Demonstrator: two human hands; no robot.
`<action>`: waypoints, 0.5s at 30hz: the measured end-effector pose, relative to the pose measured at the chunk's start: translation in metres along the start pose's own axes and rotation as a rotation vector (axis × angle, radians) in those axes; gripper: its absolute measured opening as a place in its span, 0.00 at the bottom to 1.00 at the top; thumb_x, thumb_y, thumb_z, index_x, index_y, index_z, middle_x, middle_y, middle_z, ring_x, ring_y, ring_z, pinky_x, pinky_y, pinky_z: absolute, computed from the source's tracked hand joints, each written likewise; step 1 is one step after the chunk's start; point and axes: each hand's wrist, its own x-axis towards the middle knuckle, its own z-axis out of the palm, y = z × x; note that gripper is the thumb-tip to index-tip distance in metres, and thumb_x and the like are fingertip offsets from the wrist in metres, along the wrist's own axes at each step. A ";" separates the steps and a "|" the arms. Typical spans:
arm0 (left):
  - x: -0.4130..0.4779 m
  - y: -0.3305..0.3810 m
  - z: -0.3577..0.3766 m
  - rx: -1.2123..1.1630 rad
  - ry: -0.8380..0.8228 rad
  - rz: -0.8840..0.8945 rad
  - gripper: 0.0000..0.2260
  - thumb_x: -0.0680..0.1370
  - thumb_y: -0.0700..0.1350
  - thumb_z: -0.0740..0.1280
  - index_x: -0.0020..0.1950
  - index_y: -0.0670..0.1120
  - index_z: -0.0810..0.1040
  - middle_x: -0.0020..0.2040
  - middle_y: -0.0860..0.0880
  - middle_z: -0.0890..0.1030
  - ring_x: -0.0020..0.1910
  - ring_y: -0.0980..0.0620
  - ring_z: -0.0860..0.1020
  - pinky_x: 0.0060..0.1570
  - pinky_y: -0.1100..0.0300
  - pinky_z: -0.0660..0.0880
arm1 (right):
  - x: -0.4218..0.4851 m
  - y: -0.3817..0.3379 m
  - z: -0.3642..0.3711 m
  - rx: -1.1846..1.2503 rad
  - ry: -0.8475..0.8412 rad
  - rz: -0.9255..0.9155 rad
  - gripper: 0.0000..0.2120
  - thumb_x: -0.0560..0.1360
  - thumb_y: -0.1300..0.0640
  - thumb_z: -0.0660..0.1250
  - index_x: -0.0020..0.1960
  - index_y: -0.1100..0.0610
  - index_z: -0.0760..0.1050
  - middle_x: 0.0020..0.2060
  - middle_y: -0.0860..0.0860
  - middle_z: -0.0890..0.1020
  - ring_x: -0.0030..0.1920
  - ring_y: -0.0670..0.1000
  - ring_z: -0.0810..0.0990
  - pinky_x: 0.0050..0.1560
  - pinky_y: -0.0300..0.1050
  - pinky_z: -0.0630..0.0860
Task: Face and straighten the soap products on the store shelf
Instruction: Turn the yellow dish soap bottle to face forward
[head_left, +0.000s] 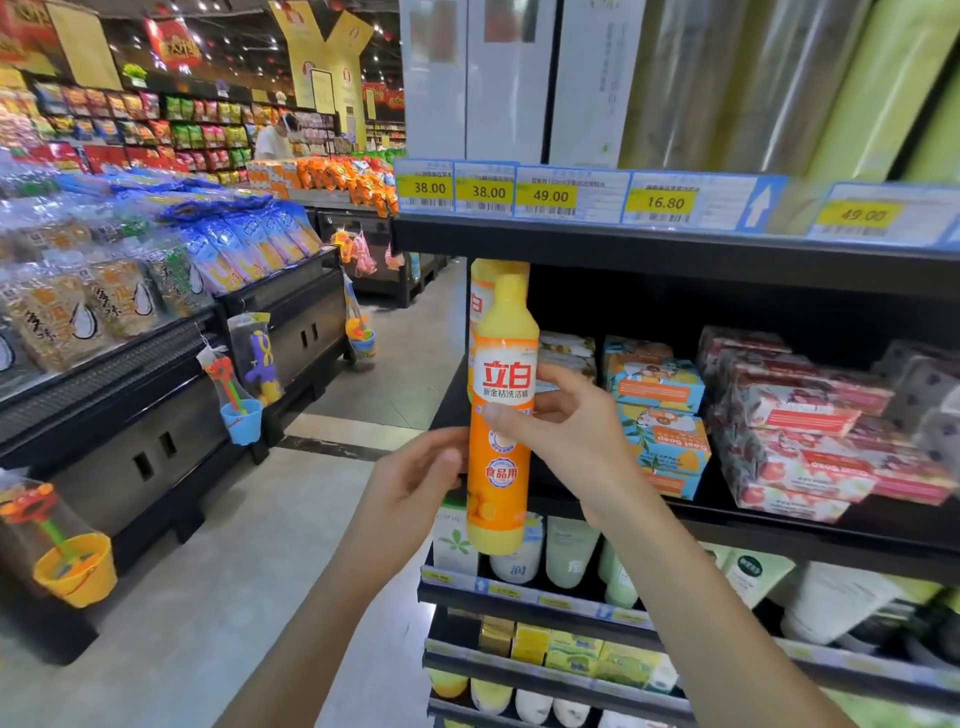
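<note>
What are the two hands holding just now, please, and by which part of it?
Both hold the orange detergent bottle: the right hand grips its labelled middle, and the left hand holds its lower body from the side.

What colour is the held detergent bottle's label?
The detergent bottle has an orange label with a white panel and red characters; head view.

Single head-worn wide-angle view, forward and slightly down, close to the shelf (675, 249), aisle (311, 519) leftward.
</note>
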 end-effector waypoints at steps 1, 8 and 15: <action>-0.006 0.008 0.006 -0.071 -0.032 -0.037 0.14 0.80 0.50 0.65 0.65 0.52 0.79 0.56 0.59 0.85 0.57 0.58 0.83 0.53 0.63 0.81 | -0.006 0.002 -0.003 -0.002 0.002 0.009 0.22 0.69 0.51 0.82 0.59 0.43 0.79 0.48 0.47 0.87 0.48 0.44 0.86 0.44 0.39 0.82; -0.026 0.014 0.045 -0.020 -0.062 -0.152 0.25 0.65 0.56 0.76 0.61 0.63 0.74 0.53 0.62 0.84 0.54 0.64 0.82 0.45 0.69 0.79 | -0.036 0.014 -0.026 0.076 0.064 0.084 0.25 0.65 0.48 0.82 0.60 0.44 0.80 0.49 0.46 0.86 0.49 0.44 0.86 0.42 0.38 0.83; -0.036 0.019 0.076 -0.142 -0.033 -0.162 0.22 0.67 0.49 0.77 0.60 0.58 0.77 0.51 0.63 0.85 0.52 0.62 0.84 0.43 0.69 0.79 | -0.052 0.027 -0.055 0.214 -0.015 0.163 0.26 0.67 0.43 0.76 0.64 0.48 0.80 0.55 0.47 0.86 0.57 0.48 0.85 0.58 0.49 0.82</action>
